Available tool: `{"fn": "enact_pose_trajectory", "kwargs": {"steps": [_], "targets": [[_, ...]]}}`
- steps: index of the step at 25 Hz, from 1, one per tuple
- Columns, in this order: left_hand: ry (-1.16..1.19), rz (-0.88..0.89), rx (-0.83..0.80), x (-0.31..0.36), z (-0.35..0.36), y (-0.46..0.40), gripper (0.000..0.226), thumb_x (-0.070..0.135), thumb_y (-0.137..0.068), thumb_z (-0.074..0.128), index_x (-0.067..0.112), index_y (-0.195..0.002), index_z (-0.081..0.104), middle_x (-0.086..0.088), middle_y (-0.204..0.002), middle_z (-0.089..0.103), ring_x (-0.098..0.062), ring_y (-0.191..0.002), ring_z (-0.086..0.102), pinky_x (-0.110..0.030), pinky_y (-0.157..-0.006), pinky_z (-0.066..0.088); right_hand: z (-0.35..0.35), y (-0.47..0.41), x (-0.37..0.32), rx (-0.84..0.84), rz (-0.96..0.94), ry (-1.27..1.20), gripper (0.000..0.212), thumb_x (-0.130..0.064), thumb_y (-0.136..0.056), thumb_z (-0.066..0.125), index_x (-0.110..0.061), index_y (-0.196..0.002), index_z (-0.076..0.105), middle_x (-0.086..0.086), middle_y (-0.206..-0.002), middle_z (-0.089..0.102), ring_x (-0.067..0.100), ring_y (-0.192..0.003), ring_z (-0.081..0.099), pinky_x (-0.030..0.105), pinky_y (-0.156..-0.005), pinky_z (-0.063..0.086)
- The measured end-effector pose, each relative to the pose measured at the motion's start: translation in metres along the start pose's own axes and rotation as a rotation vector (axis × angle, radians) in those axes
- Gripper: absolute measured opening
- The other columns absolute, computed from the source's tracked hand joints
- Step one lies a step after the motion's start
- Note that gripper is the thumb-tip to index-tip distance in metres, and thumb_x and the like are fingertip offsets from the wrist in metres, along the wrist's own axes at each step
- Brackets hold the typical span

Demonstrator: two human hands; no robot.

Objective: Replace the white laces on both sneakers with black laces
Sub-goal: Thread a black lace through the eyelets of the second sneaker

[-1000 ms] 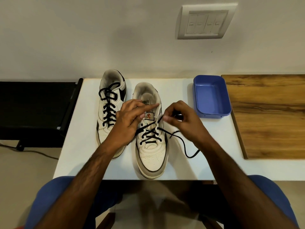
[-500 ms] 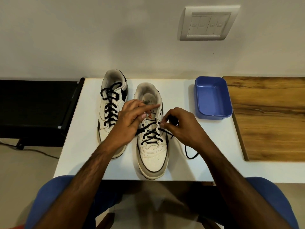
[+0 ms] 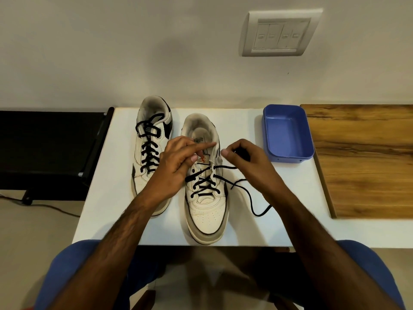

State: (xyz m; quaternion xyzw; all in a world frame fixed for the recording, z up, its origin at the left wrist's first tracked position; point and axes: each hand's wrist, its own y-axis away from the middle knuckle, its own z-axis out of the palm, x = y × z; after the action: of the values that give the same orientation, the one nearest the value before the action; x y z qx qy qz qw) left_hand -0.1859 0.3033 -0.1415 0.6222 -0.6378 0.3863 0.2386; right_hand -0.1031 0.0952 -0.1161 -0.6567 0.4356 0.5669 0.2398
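Note:
Two white sneakers stand side by side on a white table [image 3: 107,198]. The left sneaker [image 3: 152,135] carries a black lace up to its collar. The right sneaker [image 3: 206,211] has a black lace [image 3: 202,184] crossed through its lower eyelets, and a loose end [image 3: 252,204] trails over the table to its right. My left hand [image 3: 176,164] rests on the right sneaker's tongue, its index finger stretched across the opening. My right hand [image 3: 248,162] is curled beside the sneaker's upper right eyelets, gripping a stretch of the black lace.
An empty blue plastic tub [image 3: 287,133] sits at the table's back right. A wooden board [image 3: 366,157] adjoins the table on the right, a black stand [image 3: 51,148] on the left. A switch plate [image 3: 280,32] is on the wall. My blue-clad knees show below the front edge.
My right hand has moved up and right from the eyelets, drawing the lace out to the side. The left hand has stayed on the tongue.

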Motion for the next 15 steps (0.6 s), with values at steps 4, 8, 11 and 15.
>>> {"fn": "enact_pose_trajectory", "kwargs": {"steps": [4, 8, 11, 15], "targets": [[0.002, -0.006, -0.004, 0.002, 0.0, 0.0, 0.041, 0.019, -0.104, 0.044, 0.034, -0.138, 0.06, 0.007, -0.106, 0.057, -0.015, -0.123, 0.043, -0.032, -0.11, 0.032, 0.004, 0.0, 0.002, -0.079, -0.075, 0.383, 0.018, -0.037, -0.084, 0.08, -0.022, -0.09, 0.07, -0.012, -0.069, 0.058, 0.004, -0.061, 0.05, 0.014, -0.059, 0.037], [-0.028, -0.009, 0.001, 0.002, 0.0, 0.0, 0.043, 0.02, -0.104, 0.043, 0.04, -0.139, 0.058, 0.009, -0.105, 0.054, -0.016, -0.123, 0.043, -0.053, -0.106, 0.034, 0.003, 0.0, 0.003, -0.032, -0.144, 0.048, 0.008, -0.016, -0.088, 0.076, -0.012, -0.089, 0.069, 0.003, -0.092, 0.067, 0.012, -0.083, 0.062, 0.025, -0.075, 0.049], [-0.05, -0.003, -0.004, 0.001, 0.0, 0.0, 0.044, 0.022, -0.104, 0.042, 0.041, -0.141, 0.056, 0.013, -0.105, 0.053, -0.017, -0.122, 0.043, -0.06, -0.102, 0.034, -0.005, 0.0, 0.002, 0.019, -0.105, -0.37, 0.006, -0.005, -0.092, 0.067, -0.006, -0.088, 0.063, 0.009, -0.097, 0.072, 0.016, -0.084, 0.063, 0.027, -0.073, 0.049], [-0.044, 0.001, -0.005, 0.003, -0.002, 0.001, 0.044, 0.023, -0.104, 0.042, 0.044, -0.14, 0.055, 0.016, -0.104, 0.052, -0.016, -0.12, 0.043, -0.061, -0.102, 0.034, 0.006, -0.002, 0.005, -0.023, -0.022, -0.119, 0.014, -0.016, -0.092, 0.072, -0.008, -0.096, 0.061, 0.009, -0.085, 0.07, 0.017, -0.074, 0.066, 0.028, -0.07, 0.052]]}}
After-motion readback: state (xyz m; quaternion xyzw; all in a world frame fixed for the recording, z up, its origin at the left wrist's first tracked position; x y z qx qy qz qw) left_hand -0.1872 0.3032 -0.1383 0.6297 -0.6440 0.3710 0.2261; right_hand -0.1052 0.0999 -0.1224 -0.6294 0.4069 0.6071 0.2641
